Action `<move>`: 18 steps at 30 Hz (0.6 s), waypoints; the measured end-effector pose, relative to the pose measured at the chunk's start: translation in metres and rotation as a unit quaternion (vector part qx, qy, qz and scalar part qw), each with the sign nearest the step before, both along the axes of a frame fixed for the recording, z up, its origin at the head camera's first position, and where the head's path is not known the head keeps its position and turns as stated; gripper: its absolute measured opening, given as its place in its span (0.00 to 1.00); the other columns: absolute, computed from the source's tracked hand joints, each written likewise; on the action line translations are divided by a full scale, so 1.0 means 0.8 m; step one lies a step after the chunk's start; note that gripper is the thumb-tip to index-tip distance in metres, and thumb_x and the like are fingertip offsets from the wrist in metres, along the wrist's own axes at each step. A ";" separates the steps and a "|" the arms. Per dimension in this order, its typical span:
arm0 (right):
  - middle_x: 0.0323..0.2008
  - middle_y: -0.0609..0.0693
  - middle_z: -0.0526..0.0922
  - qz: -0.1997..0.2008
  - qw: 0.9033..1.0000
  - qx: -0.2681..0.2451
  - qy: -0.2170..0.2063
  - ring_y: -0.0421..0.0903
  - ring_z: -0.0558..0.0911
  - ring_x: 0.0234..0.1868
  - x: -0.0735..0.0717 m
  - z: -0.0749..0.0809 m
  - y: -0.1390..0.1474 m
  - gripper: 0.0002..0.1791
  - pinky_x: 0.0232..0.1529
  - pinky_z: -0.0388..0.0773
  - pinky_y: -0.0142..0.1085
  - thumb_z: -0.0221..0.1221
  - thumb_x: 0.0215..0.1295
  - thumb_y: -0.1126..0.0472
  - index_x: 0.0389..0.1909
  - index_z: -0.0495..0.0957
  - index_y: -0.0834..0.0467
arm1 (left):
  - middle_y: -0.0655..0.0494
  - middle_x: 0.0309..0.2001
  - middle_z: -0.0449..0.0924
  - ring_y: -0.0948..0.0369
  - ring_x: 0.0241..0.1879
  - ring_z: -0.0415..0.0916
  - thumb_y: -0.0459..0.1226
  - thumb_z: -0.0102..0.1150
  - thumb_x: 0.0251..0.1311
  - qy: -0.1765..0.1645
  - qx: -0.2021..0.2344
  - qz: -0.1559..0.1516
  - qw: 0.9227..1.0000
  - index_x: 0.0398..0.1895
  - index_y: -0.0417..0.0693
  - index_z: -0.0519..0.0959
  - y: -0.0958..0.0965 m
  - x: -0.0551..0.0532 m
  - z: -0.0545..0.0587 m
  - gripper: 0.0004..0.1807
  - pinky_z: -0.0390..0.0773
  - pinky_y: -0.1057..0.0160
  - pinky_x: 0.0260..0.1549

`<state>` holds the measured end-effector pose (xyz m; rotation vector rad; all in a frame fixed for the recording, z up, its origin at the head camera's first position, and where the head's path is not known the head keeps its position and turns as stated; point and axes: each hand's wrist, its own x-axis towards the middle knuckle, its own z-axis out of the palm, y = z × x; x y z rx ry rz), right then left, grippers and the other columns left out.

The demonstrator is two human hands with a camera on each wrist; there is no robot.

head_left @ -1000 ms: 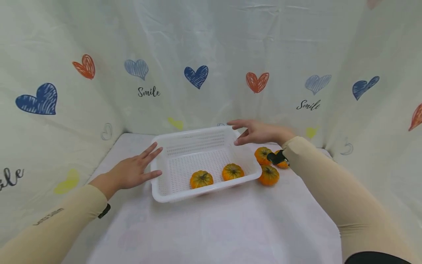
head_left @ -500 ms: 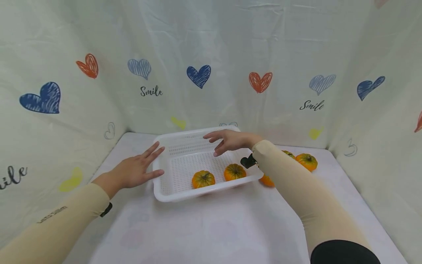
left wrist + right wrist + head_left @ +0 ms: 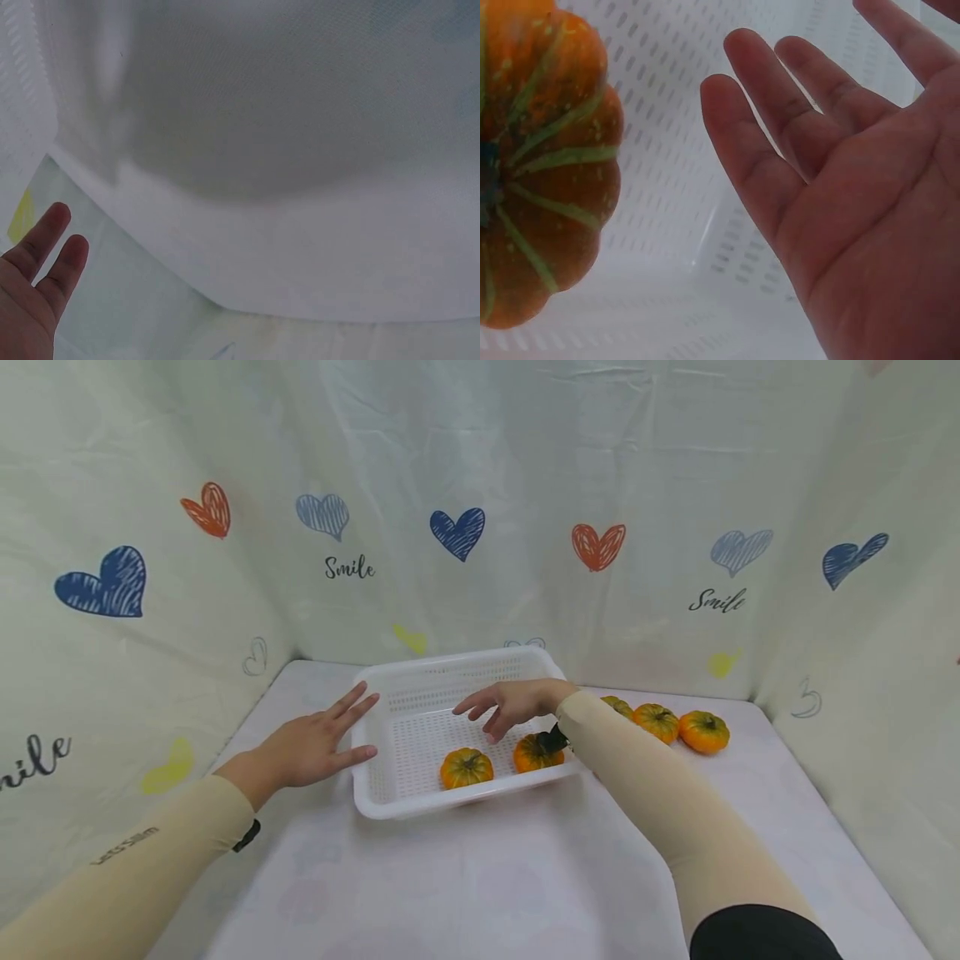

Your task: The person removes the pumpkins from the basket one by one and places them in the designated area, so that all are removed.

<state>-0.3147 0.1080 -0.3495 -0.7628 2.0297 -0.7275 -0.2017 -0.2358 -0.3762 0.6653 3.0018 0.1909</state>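
A white perforated plastic basket [image 3: 378, 802] stands on the table, tilted slightly in the head view. Two small orange-and-green pumpkins lie inside: one pumpkin [image 3: 467, 768] near the front middle, another pumpkin [image 3: 534, 758] at the front right, partly covered by the right wrist's black strap. My left hand [image 3: 307, 745] is at the basket's left rim, fingers straight and spread, holding nothing. Over the basket's right half hovers my right hand [image 3: 513, 703], fingers loosely extended and holding nothing. In the right wrist view, a ribbed pumpkin [image 3: 555, 165] sits beside that hand [image 3: 877, 202], apart from its fingertips.
Right of the basket, more pumpkins rest on the white tablecloth [image 3: 480, 877]: a partly hidden pumpkin [image 3: 618, 705], a middle pumpkin [image 3: 657, 723] and an outer pumpkin [image 3: 704, 732]. The right sleeve [image 3: 660, 810] crosses in front of that area. A heart-printed curtain [image 3: 525, 460] rises behind the table.
My right hand has moved left and down from the basket's right rim to over its inside. More of the pumpkins at the right now show. My left hand has stayed at the left rim.
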 end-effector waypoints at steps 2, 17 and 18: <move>0.72 0.55 0.65 0.013 1.000 0.000 -0.004 0.53 0.74 0.64 0.000 -0.002 -0.001 0.38 0.62 0.72 0.50 0.64 0.65 0.68 0.74 0.66 0.45 | 0.50 0.81 0.33 0.36 0.64 0.67 0.69 0.40 0.67 0.001 0.001 0.000 1.000 0.81 0.57 0.43 0.001 0.001 0.000 0.48 0.67 0.35 0.59; 0.68 0.49 0.69 0.070 0.995 -0.002 -0.074 0.51 0.74 0.63 0.002 -0.027 -0.010 0.39 0.59 0.75 0.40 0.66 0.60 0.69 0.72 0.69 0.47 | 0.51 0.81 0.32 0.37 0.63 0.68 0.69 0.40 0.67 0.006 -0.004 0.000 1.000 0.81 0.56 0.43 -0.001 -0.001 -0.003 0.48 0.67 0.36 0.59; 0.68 0.49 0.69 0.075 0.994 -0.002 -0.075 0.51 0.74 0.63 0.002 -0.027 -0.012 0.38 0.58 0.75 0.40 0.65 0.60 0.69 0.72 0.69 0.47 | 0.51 0.81 0.32 0.37 0.63 0.68 0.69 0.40 0.67 0.007 -0.005 0.000 1.000 0.81 0.56 0.43 -0.001 -0.001 -0.002 0.48 0.68 0.36 0.59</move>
